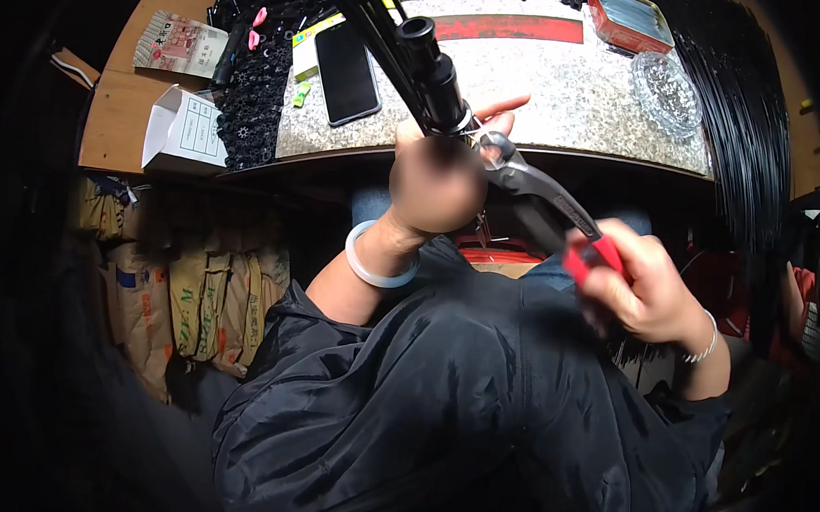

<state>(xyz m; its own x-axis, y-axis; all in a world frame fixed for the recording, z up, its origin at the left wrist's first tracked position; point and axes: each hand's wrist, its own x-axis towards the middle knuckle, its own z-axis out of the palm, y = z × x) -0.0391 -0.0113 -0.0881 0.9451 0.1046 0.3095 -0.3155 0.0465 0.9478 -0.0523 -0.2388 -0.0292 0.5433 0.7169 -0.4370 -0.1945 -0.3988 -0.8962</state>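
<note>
My left hand [430,189] is closed round the lower end of what looks like a folded black umbrella frame [444,99], a dark tube with thin rods gathered beside it. The frame slants up and to the left over the table edge. A blurred patch hides part of this hand; one finger stretches out past the tube. In my right hand [644,287] is a pair of pliers [543,190] with red grips and grey metal jaws. The jaws are at the collar at the tube's lower end, where thin wire shows. Whether they are clamped on the wire, I cannot tell.
On the speckled tabletop [560,94] lie a black phone [346,78], a red strip [508,28], a glass dish [667,95] and a red tin [629,22]. Small black parts [253,106] heap at left beside a white box [184,131]. Long black rods [745,114] hang over at right.
</note>
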